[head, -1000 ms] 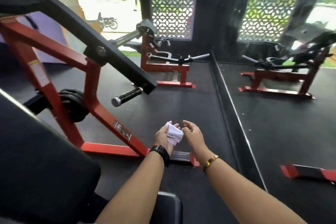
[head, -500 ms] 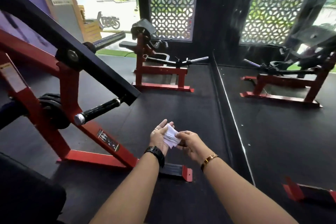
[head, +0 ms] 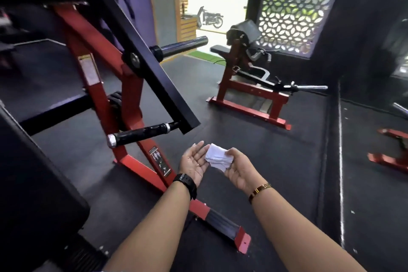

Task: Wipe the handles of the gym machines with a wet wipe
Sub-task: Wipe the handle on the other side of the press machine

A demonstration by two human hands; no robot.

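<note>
Wet wipe [head: 217,159], folded into a small white pad, is held between the two hands in front of the person, low over the black floor [head: 276,152]. The right hand [head: 239,169] pinches it, with the thumb on top and the fingers curled beneath. The left hand [head: 193,164] lies palm up beside it, fingers relaxed and nearly straight. Its fingertips reach the wipe's left edge, but I cannot tell whether they touch it.

No handle is being wiped at this moment. The nearest handle [head: 141,133] is a black grip with a silver end cap [head: 111,140]. It juts from the black lever arm [head: 159,86] of the red-framed machine [head: 97,86], up and to the left of the hands, near them but clearly apart. The grip looks glossy, though that sheen may be damp or only reflected light.

Across the floor stands a second machine [head: 247,104], whose bar [head: 309,88] points right, well away from the hands.

My reading is that the wipe is being readied or refolded rather than used. How many handles are already clean cannot be judged from here. What seems left is to bring the pad onto the near grip, rub along its length, then go on to the far machine.
</note>
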